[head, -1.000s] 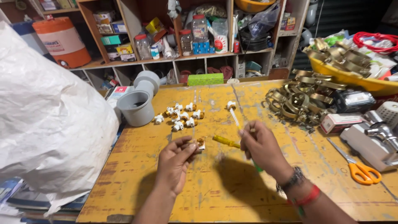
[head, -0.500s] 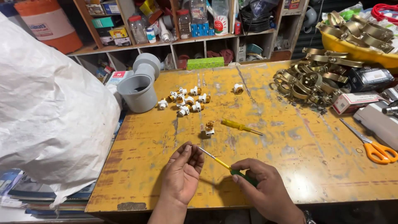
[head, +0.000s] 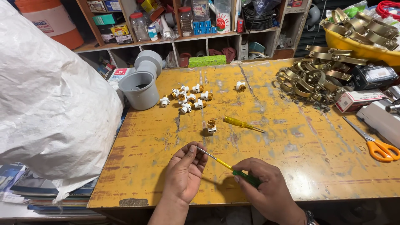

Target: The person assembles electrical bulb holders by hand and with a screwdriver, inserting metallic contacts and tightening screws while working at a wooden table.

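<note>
A large white woven plastic sack [head: 46, 104] lies at the worn yellow table's [head: 291, 141] left edge. Orange-handled scissors [head: 373, 143] rest at its right, near a heap of brass-coloured metal clamps [head: 310, 79].

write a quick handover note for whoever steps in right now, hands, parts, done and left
Left hand: fingertips pinch something small at the tip of the green-handled screwdriver; the part itself is hidden.
Right hand: grips that screwdriver's handle.
Parts: a cluster of white-and-brass fittings by the grey pipe piece, one single fitting set apart mid-table, another further back. A spare yellow screwdriver lies beside the single one.
Done: cannot tell which fittings are finished.
Left: the one in hand.
</note>
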